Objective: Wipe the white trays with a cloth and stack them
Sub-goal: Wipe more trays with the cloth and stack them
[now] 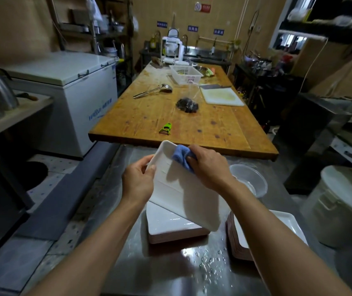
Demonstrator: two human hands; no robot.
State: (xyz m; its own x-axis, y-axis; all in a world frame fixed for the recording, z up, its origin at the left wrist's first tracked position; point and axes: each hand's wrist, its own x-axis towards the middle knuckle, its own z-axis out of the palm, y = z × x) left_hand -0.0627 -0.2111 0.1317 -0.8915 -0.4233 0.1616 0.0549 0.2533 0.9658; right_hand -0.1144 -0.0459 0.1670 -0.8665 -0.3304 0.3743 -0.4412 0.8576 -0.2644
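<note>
Up above the steel table [170, 263], white tray [181, 189] tilted, long axis running away-left to near-right, left hand [137, 180] gripping its left edge, right hand [209, 165] fingers clutching blue cloth [181, 155] against its far end, tray stack [170, 225] directly beneath.

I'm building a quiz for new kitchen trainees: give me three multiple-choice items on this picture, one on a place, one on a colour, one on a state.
1. Where does the peeler lie?
A. wooden table
B. freezer
C. cutting board

2. What colour is the cloth?
A. red
B. blue
C. white

3. How is the tray being wiped?
A. flat on the counter
B. tilted, held up
C. inside the bowl

Answers: 1 A, it lies near the wooden table's near edge. 2 B, plainly blue. 3 B, the left hand holds its edge while the right hand presses the cloth on it.
</note>
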